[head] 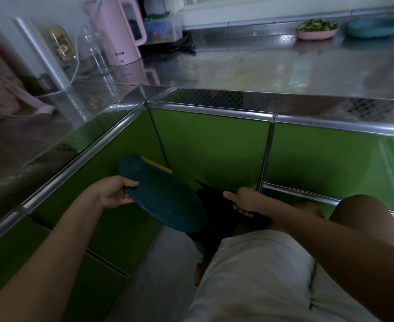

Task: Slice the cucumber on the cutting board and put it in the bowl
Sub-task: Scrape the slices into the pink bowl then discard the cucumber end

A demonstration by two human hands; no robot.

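Note:
My left hand (115,194) grips the near left rim of a dark teal oval cutting board (165,198) with a yellow far edge. It holds the board tilted, below counter height, in front of the green cabinet doors. My right hand (243,201) is right of the board, its fingers curled round a dark object (217,198) that is too dark to identify. No cucumber shows on the board. Far back right on the steel counter stands a pink bowl (317,33) heaped with green cucumber pieces.
A teal dish (375,29) lies right of the bowl. A pink kettle (119,31), a clear bottle (91,43) and a plastic-wrap roll (42,52) stand at the back left. The steel counter (261,70) wraps round green cabinets (214,147). My knees and the grey floor are below.

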